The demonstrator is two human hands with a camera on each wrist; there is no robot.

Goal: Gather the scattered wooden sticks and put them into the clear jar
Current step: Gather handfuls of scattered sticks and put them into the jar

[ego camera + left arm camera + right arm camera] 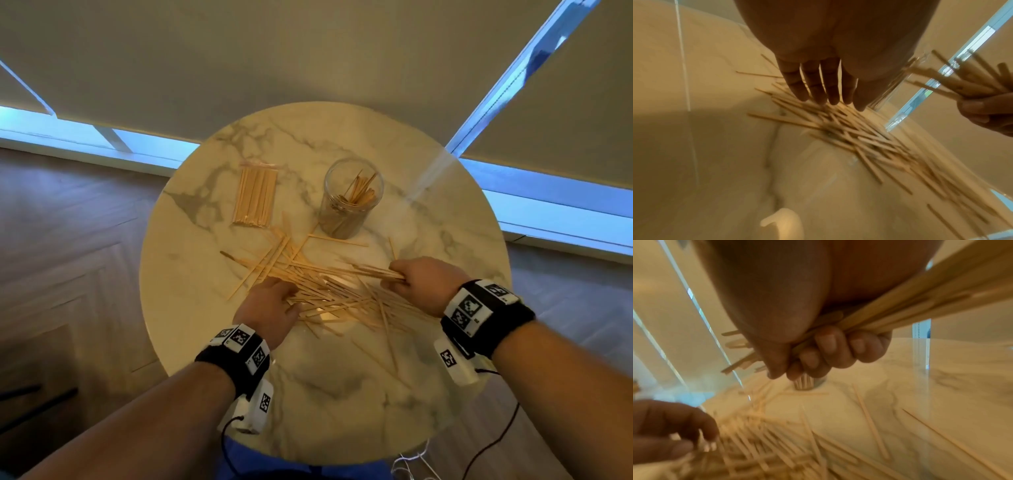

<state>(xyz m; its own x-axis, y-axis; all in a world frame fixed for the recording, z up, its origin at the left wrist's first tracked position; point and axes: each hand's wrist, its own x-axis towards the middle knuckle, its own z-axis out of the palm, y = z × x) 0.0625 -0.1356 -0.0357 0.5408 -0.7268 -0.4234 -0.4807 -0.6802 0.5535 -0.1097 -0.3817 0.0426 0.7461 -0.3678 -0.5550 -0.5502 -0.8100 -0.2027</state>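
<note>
Several thin wooden sticks (329,294) lie scattered across the middle of the round marble table (342,394). Behind them stands the clear jar (351,200), upright, with several sticks inside. My right hand (416,279) grips a bundle of sticks (370,272) that points left, its fingers (828,344) curled round the bundle (920,305). My left hand (274,301) rests on the left side of the pile (849,134) with straight fingers (813,87) that reach down to the sticks.
A wrapped pack of sticks (255,197) lies at the back left of the table, left of the jar. The table edge curves close to my body. Wooden floor surrounds the table, and a window with drawn blinds (308,51) is behind it.
</note>
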